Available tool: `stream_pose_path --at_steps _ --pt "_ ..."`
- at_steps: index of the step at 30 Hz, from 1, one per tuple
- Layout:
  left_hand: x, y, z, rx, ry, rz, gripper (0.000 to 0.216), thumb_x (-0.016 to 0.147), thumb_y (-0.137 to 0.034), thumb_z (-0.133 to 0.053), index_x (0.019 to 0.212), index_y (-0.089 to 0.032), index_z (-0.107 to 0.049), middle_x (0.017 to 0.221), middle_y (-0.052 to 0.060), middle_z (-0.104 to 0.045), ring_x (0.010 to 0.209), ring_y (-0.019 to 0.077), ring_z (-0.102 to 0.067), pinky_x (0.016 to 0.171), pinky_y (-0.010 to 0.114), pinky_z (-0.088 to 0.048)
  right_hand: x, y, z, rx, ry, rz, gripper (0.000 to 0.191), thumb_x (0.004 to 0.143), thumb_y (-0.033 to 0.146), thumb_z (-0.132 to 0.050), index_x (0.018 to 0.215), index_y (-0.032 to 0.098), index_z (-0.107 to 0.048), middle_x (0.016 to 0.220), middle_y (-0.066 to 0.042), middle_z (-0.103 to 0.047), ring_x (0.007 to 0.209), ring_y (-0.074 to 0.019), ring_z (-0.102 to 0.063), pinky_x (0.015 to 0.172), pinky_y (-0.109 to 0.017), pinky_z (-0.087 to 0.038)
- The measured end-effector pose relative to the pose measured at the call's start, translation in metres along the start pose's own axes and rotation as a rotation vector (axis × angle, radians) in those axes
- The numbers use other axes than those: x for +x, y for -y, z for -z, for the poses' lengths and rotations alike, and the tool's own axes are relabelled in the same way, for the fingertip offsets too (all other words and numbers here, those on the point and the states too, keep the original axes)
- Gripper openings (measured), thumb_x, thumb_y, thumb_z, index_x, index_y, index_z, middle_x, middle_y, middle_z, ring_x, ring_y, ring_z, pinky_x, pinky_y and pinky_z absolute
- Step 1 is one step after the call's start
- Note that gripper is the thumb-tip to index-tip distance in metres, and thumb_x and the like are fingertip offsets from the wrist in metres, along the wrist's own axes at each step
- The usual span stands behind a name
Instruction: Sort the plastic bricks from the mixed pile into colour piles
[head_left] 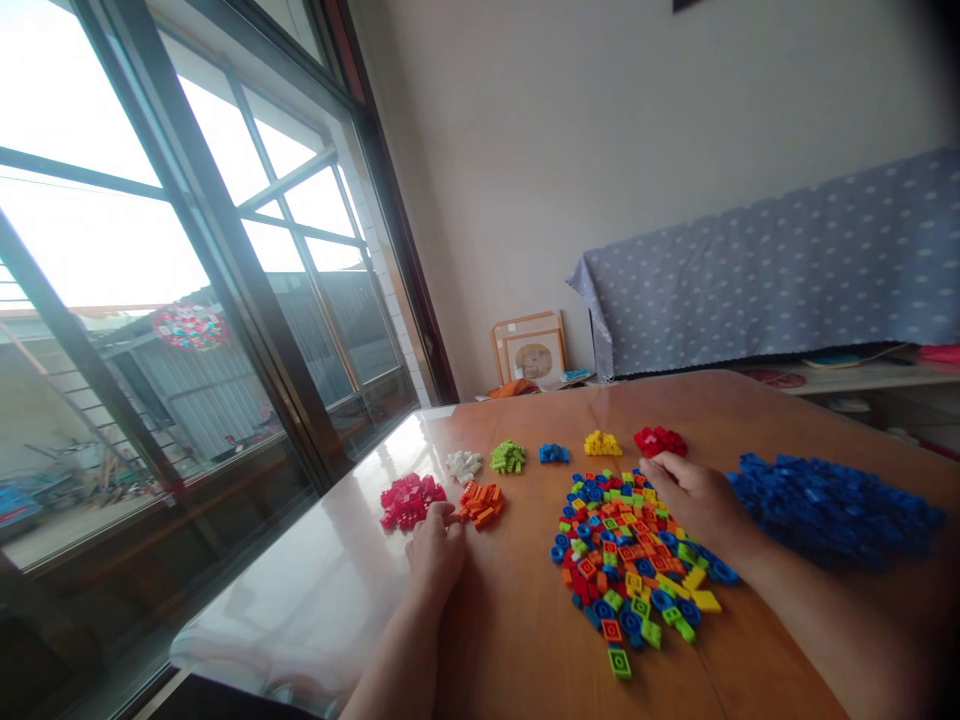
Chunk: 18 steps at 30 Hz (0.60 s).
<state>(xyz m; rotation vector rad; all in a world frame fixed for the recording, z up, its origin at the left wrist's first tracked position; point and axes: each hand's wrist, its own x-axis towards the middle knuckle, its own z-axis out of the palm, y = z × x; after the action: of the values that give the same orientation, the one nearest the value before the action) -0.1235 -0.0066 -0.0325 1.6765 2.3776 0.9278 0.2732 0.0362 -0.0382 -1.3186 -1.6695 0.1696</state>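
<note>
My left hand [436,545] rests low over the table, its fingers curled together between a pile of pinkish-red toy bricks [411,500] and a pile of orange bricks [481,504]. What its fingertips hold, if anything, is hidden. My right hand [694,495] is closed in a pinch at the far right edge of a mixed heap of bricks [622,545], just in front of a red brick pile [660,441]. Nothing can be made out between its fingers. The mixed heap has blue, green, yellow, orange and red pieces, some of them round.
Along the back sit small piles of white bricks [464,465], green bricks [508,457], blue bricks [553,453] and yellow bricks [602,443]. A large blue heap [832,505] lies right of my right arm. Windows [300,250] stand left of the wooden table [517,640].
</note>
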Motion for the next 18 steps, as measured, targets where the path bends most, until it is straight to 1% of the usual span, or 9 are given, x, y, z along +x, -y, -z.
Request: stream_pose_path --at_steps 3,5,8,11,13,14,18 --pt "-0.002 0.000 0.000 -0.008 -0.037 -0.029 0.029 0.087 -0.024 -0.052 0.115 -0.025 -0.059 0.113 0.006 -0.074 0.113 0.0268 -0.062 0.090 0.037 -0.042 0.000 -0.002 -0.001 0.000 0.003 -0.018 0.043 0.094 0.058 -0.041 0.069 0.025 -0.053 0.050 0.001 -0.050 0.051 -0.0180 -0.050 0.055 -0.029 -0.031" --pt "-0.003 -0.001 0.000 -0.004 -0.096 -0.089 0.030 0.085 -0.021 -0.052 0.115 -0.024 -0.059 0.116 0.006 -0.072 0.111 0.0267 -0.062 0.092 0.037 -0.043 0.001 -0.002 -0.001 -0.003 -0.007 -0.017 0.043 0.094 0.057 -0.042 0.068 0.025 -0.053 0.050 0.002 -0.050 0.052 -0.0174 -0.048 0.055 -0.029 -0.030" --pt "-0.004 -0.005 -0.002 0.000 -0.172 -0.196 0.029 0.086 -0.025 -0.054 0.114 -0.023 -0.060 0.116 0.007 -0.070 0.111 0.0279 -0.060 0.095 0.039 -0.043 0.001 0.001 -0.001 -0.005 -0.016 -0.011 0.043 0.095 0.054 -0.043 0.065 0.024 -0.048 0.051 0.003 -0.049 0.052 -0.0160 -0.047 0.056 -0.028 -0.030" --pt "-0.006 -0.015 -0.005 -0.028 -0.183 -0.305 0.026 0.088 -0.027 -0.054 0.112 -0.023 -0.062 0.115 0.007 -0.070 0.109 0.0272 -0.059 0.095 0.039 -0.044 0.002 0.005 0.000 -0.004 0.015 -0.022 0.044 0.095 0.055 -0.040 0.065 0.024 -0.047 0.051 0.003 -0.049 0.052 -0.0157 -0.047 0.056 -0.028 -0.030" --pt "-0.009 -0.027 -0.007 -0.064 -0.135 -0.369 0.023 0.089 -0.026 -0.053 0.109 -0.024 -0.063 0.112 0.007 -0.070 0.105 0.0257 -0.060 0.092 0.037 -0.045 0.002 0.007 0.001 -0.002 0.043 -0.024 0.046 0.096 0.057 -0.039 0.064 0.024 -0.046 0.051 0.003 -0.049 0.052 -0.0155 -0.046 0.056 -0.028 -0.029" --pt "-0.012 -0.034 -0.007 -0.087 -0.090 -0.396 0.021 0.089 -0.026 -0.053 0.107 -0.024 -0.064 0.110 0.006 -0.070 0.102 0.0249 -0.061 0.090 0.036 -0.045 0.002 0.008 0.001 -0.001 0.053 -0.024 0.047 0.096 0.057 -0.039 0.064 0.024 -0.045 0.051 0.003 -0.048 0.052 -0.0154 -0.045 0.055 -0.028 -0.029" --pt "-0.031 -0.068 -0.007 -0.215 0.131 -0.482 0.016 0.085 -0.023 -0.057 0.099 -0.024 -0.066 0.103 0.005 -0.070 0.097 0.0224 -0.062 0.086 0.033 -0.046 0.002 0.010 0.002 0.004 0.059 -0.027 0.048 0.096 0.058 -0.038 0.063 0.024 -0.043 0.051 0.003 -0.046 0.052 -0.0154 -0.044 0.056 -0.028 -0.029"
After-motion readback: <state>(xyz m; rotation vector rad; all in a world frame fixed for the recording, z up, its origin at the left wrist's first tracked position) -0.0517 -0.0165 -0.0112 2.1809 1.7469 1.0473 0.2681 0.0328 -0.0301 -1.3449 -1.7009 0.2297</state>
